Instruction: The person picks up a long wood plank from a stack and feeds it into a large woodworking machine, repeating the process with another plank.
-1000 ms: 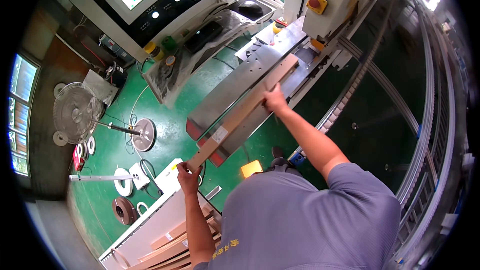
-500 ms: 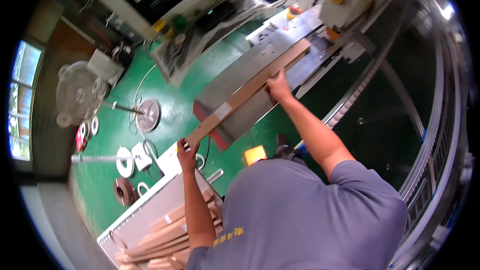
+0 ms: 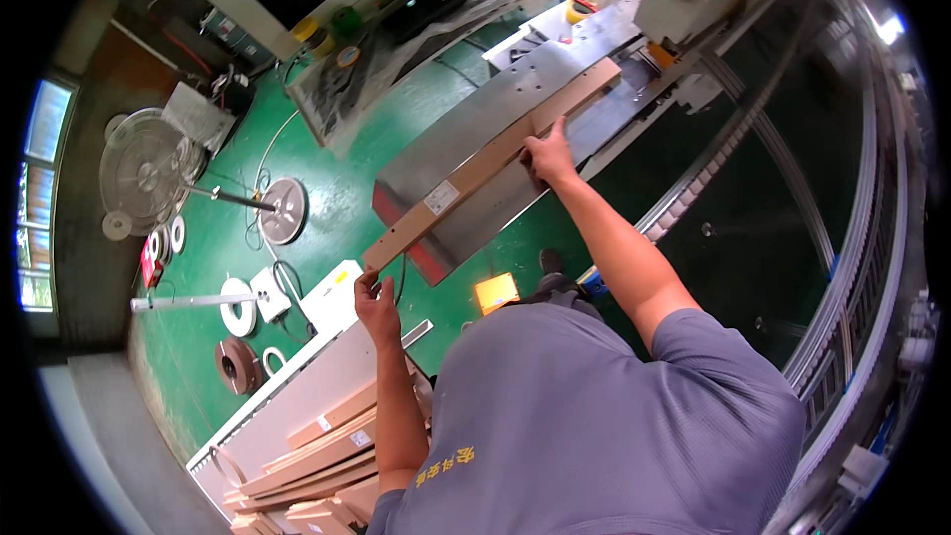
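A long, narrow wooden board [image 3: 485,160] with a white label lies slantwise over a grey metal machine table [image 3: 436,154] with red end pieces. Its near-left end juts out past the table. My left hand [image 3: 377,309] is at that end, fingers bent and fingertips against it. Farther along, my right hand [image 3: 551,154] grips the board's near edge, thumb on top and the other fingers partly hidden below. The far end of the board rests by the machine's body at the upper right.
Several similar boards [image 3: 317,451] lie on a light bench [image 3: 297,391] at lower left. A standing fan [image 3: 149,173], tape rolls [image 3: 238,367] and cables are on the green floor at left. A metal rail frame [image 3: 713,173] runs along the right. Below the table sits a yellow block [image 3: 496,292].
The board has shifted slightly toward the upper right relative to my left hand, whose fingers have slipped from around its end to its tip. My right hand stays on the edge.
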The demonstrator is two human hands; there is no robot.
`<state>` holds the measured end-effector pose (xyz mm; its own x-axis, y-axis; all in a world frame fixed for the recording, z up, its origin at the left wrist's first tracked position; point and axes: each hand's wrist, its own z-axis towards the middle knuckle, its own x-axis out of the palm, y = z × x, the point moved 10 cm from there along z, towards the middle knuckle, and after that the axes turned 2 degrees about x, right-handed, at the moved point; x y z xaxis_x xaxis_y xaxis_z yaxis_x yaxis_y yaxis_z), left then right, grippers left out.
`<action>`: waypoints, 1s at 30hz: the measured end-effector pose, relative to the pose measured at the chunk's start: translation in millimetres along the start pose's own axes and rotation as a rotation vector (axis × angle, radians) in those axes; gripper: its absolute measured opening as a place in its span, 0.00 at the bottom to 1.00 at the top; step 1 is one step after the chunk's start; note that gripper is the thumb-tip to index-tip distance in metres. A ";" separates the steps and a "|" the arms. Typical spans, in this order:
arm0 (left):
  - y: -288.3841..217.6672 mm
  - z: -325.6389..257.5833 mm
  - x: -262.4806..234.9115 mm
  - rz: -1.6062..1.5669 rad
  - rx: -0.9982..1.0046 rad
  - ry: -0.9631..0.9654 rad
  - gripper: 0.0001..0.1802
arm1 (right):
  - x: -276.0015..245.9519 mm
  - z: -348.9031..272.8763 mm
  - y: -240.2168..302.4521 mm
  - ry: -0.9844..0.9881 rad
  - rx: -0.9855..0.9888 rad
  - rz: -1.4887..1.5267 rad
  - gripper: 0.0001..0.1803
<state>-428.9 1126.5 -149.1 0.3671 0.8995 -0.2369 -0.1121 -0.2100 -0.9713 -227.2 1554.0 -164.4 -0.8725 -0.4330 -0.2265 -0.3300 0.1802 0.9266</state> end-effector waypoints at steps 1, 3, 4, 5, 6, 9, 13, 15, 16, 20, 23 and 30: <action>-6.9 0.2 8.3 -0.008 -0.010 0.017 0.13 | -0.2 -3.7 1.7 0.008 0.042 0.040 0.56; -13.6 -0.6 24.6 -0.033 -0.005 0.038 0.13 | -4.2 -6.5 4.3 -0.002 0.041 0.041 0.56; -17.1 -0.4 29.9 -0.044 -0.002 0.044 0.12 | -5.2 -7.9 6.6 -0.003 0.039 0.042 0.56; -14.0 -0.6 36.7 -0.009 -0.073 0.092 0.12 | -6.8 -9.3 9.2 -0.005 0.040 0.035 0.56; -20.6 0.0 42.2 -0.036 -0.055 0.105 0.12 | -7.3 -9.5 8.5 -0.007 0.045 0.033 0.56; -31.4 1.1 57.1 -0.107 -0.025 0.137 0.13 | -7.8 -6.0 2.4 -0.005 0.058 0.053 0.56; -29.2 1.6 58.8 -0.175 -0.019 0.160 0.15 | -5.2 -4.8 -2.4 0.028 0.088 0.123 0.55; -26.7 2.3 57.7 -0.196 -0.020 0.169 0.15 | -4.4 -5.7 -3.9 0.050 0.108 0.136 0.55; -25.4 3.0 57.5 -0.199 -0.028 0.176 0.15 | -4.4 -5.7 -5.2 0.058 0.116 0.138 0.55; -17.9 4.8 54.8 -0.194 -0.059 0.195 0.15 | -1.5 -5.9 -7.6 0.104 0.143 0.198 0.56; -33.0 1.7 67.7 -0.262 -0.079 0.260 0.17 | -9.7 5.7 -11.7 0.081 0.139 0.207 0.57; -43.3 -6.9 149.9 -0.287 -0.141 0.586 0.26 | -66.5 67.8 -4.1 -0.040 0.150 0.151 0.54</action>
<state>-362.6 1267.8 -142.7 0.8099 0.5786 0.0968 0.1725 -0.0771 -0.9820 -192.3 1641.8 -173.5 -0.9286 -0.3564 -0.1034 -0.2423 0.3713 0.8963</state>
